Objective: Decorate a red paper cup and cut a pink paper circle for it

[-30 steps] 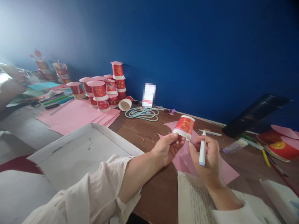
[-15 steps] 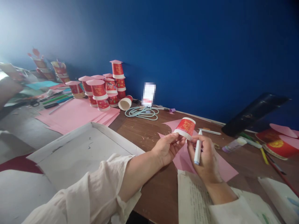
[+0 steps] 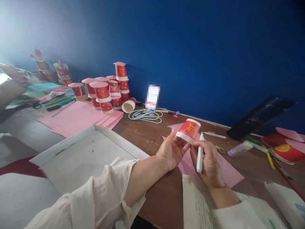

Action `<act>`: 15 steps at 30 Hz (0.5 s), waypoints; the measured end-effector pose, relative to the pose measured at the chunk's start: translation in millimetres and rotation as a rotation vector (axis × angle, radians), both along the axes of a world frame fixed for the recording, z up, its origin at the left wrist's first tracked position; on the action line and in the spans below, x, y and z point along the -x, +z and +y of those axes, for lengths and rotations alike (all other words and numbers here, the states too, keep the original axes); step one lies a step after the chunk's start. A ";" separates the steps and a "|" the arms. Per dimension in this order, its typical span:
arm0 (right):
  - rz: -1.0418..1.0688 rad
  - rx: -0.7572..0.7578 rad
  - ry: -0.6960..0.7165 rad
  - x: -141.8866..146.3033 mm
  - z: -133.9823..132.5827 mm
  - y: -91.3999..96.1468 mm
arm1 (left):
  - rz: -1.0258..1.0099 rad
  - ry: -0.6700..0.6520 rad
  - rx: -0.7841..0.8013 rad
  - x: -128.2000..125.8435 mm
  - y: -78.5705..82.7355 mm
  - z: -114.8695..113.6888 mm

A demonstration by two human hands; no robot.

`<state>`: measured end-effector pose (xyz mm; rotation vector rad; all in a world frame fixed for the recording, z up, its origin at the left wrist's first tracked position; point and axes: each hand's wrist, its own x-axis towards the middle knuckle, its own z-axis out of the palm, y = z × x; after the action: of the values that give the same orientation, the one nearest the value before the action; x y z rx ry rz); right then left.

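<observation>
Over the desk, a red paper cup (image 3: 189, 130) with gold print and white rims is held tilted, its wide rim toward me. My left hand (image 3: 170, 151) is open below and left of it, thumb raised off the cup, fingers stretched under the rim; whether they touch it is unclear. My right hand (image 3: 211, 159) is closed around a white marker (image 3: 200, 156) with a pale blue end, and its fingertips pinch the cup's lower right rim. Pink paper (image 3: 230, 173) lies beneath both hands.
Stacked red cups (image 3: 102, 92) with pink paper tops stand back left by pink sheets (image 3: 71, 114). Nearby are a tipped cup (image 3: 128, 105), coiled cable (image 3: 145, 117), white box lid (image 3: 95, 159), glue stick (image 3: 239, 149) and black case (image 3: 259, 117). Someone's blurred arm (image 3: 10, 93) is far left.
My left thumb has lifted off the cup's rim and the left fingers have opened out. The cup is turned slightly, held at its rim by my right fingertips, the marker still in that hand.
</observation>
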<state>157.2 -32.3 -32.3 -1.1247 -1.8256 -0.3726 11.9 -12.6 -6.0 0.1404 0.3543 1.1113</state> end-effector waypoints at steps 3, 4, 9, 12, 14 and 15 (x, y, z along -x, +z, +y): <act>-0.010 -0.035 0.016 3.6 -1.5 -0.7 | 0.013 -0.003 -0.011 0.9 -0.4 2.6; -0.017 -0.039 0.027 4.4 -2.1 -1.0 | 0.017 -0.005 -0.009 1.0 -0.7 3.8; -0.033 -0.031 0.082 6.4 -4.6 -1.5 | 0.041 -0.021 0.001 0.9 -0.4 8.3; -0.053 -0.044 0.092 7.8 -5.5 -1.0 | 0.009 -0.031 -0.012 1.8 2.2 8.6; -0.073 -0.052 0.101 9.1 -5.8 -0.8 | -0.009 -0.047 -0.013 2.8 3.9 8.0; -0.084 -0.052 0.098 9.8 -6.0 -0.7 | -0.013 -0.049 -0.017 3.2 4.4 7.8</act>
<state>147.4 -38.3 -33.0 -0.9938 -1.9254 -0.4127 8.7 -4.9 -1.6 0.1559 0.3286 1.0660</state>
